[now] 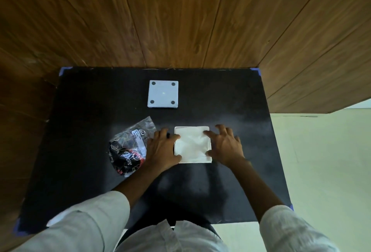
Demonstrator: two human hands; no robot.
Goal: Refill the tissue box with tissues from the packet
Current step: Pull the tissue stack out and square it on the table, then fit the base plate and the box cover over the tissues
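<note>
A square white tissue box (210, 160) lies open side up near the middle of the black table, filled with white tissues (192, 144) level with its rim. My left hand (162, 149) grips the box's left side, thumb and forefinger resting on the tissues. Over the right side, my right hand (224, 144) has spread fingers, its fingertips pressing on the tissues. The crumpled clear and black tissue packet (130, 145) lies just left of my left hand. A white square lid (163, 94) with dark round pads at its corners sits farther back.
The black table (90, 111) has blue tape on its corners and stands against a wood-panelled wall (180, 21). Pale floor (321, 161) lies to the right. My white sleeves fill the bottom of the view.
</note>
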